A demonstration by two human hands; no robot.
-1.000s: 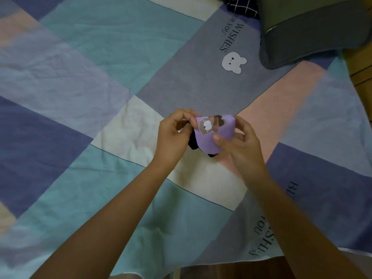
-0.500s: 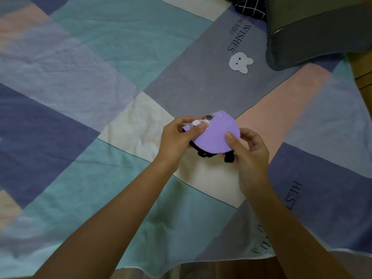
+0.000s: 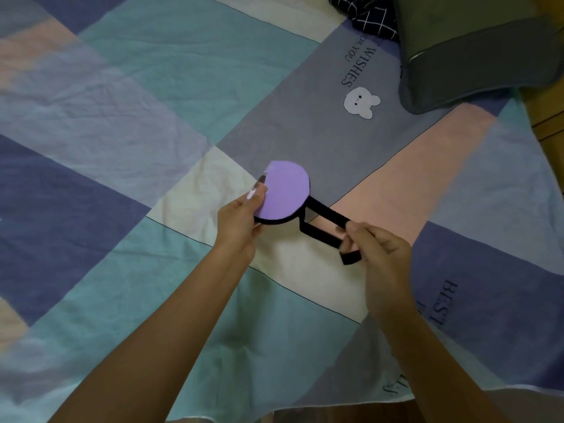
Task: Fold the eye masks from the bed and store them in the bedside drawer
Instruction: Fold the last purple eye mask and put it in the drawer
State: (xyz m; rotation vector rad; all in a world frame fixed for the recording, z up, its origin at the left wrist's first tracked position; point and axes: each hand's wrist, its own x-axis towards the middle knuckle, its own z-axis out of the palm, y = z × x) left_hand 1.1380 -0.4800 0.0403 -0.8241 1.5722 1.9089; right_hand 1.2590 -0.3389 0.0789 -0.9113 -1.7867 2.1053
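Observation:
A purple eye mask (image 3: 284, 190), folded in half with a black edge underneath, hovers just above the patchwork bedsheet (image 3: 128, 123). My left hand (image 3: 241, 219) pinches the mask's left edge between thumb and fingers. The mask's black elastic strap (image 3: 325, 227) stretches out to the right as a loop. My right hand (image 3: 380, 251) pinches the far end of that strap, and a short black strap end pokes out below the fingers. No drawer is in view.
A dark grey-green pillow (image 3: 476, 53) lies at the top right with a dark checked cloth (image 3: 369, 16) beside it. Wooden floor (image 3: 546, 114) shows past the bed's right edge. A white bunny print (image 3: 360, 102) marks the grey patch of sheet.
My hands have moved apart. The right hand let go of the mask body and pulled the black strap out to the right; the left hand keeps the folded mask.

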